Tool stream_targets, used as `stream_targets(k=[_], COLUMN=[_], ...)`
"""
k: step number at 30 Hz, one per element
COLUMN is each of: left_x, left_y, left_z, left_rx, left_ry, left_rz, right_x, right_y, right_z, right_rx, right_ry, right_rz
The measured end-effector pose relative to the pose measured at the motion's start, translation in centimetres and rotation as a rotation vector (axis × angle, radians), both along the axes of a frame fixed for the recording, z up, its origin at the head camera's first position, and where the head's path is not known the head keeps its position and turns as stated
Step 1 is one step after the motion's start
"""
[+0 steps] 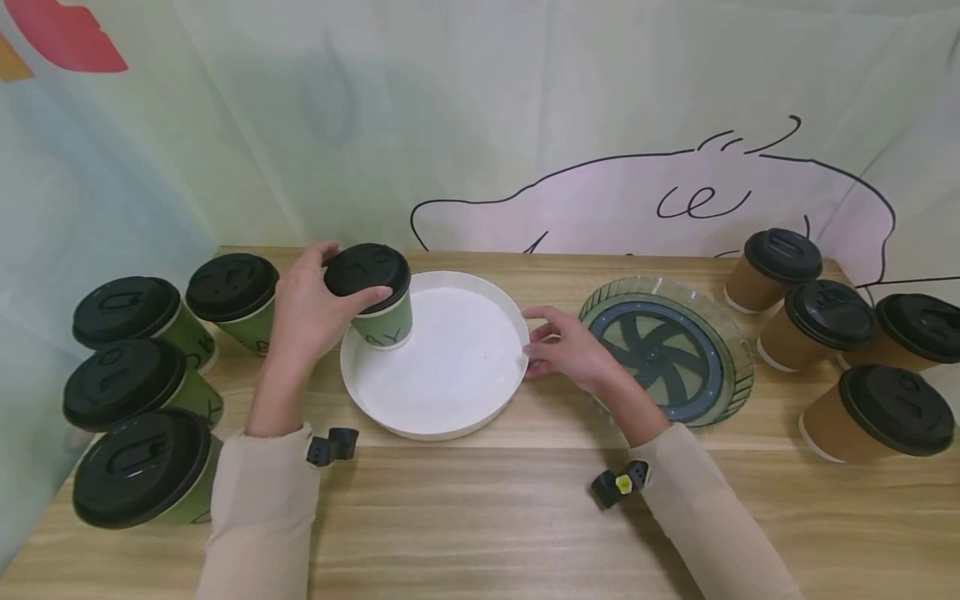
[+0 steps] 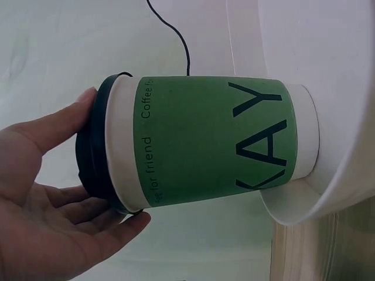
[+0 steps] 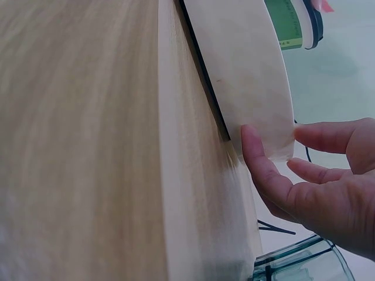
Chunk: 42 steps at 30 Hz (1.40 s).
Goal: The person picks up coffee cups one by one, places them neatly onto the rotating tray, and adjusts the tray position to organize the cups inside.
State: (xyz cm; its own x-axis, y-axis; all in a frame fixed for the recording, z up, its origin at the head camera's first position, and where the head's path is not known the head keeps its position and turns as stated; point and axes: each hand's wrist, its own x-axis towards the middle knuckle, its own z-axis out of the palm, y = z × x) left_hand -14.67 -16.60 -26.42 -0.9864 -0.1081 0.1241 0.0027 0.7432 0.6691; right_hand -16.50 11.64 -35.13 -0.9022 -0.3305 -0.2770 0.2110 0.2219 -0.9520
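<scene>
My left hand (image 1: 315, 304) grips a green paper coffee cup (image 2: 217, 140) by its black lid (image 2: 96, 146), thumb on one side and fingers on the other. The cup is upright, its base inside the left edge of a round white tray (image 1: 450, 375); dark letters reading "KAY" face the left wrist camera. At the opposite edge, my right hand (image 1: 566, 348) holds the tray's rim between thumb and fingers. In the right wrist view, fingertips lie against the tray's outer wall (image 3: 246, 70) and at its upper edge.
Several green lidded cups (image 1: 138, 467) stand at the left. To the right is a clear ribbed round tray (image 1: 738, 375) with a blue ring pattern, partly behind my right forearm. Several brown lidded cups (image 1: 832, 425) stand at far right. A printed curtain (image 1: 480, 125) hangs behind the wooden table (image 1: 480, 525).
</scene>
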Motion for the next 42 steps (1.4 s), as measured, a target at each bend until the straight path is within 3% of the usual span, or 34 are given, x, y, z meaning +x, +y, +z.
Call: stream_targets(k=[22, 42], left_x=[-0.4, 0.9], left_y=[-0.5, -0.6], left_z=[-0.4, -0.2], left_rx=[0.015, 0.026], left_ry=[-0.018, 0.028], left_rz=[-0.047, -0.05], right_x=[0.0, 0.1], right_y=[0.0, -0.1], right_z=[-0.1, 0.0], right_rx=[0.004, 0.022], right_ry=[-0.003, 0.027], right_rz=[-0.01, 0.004])
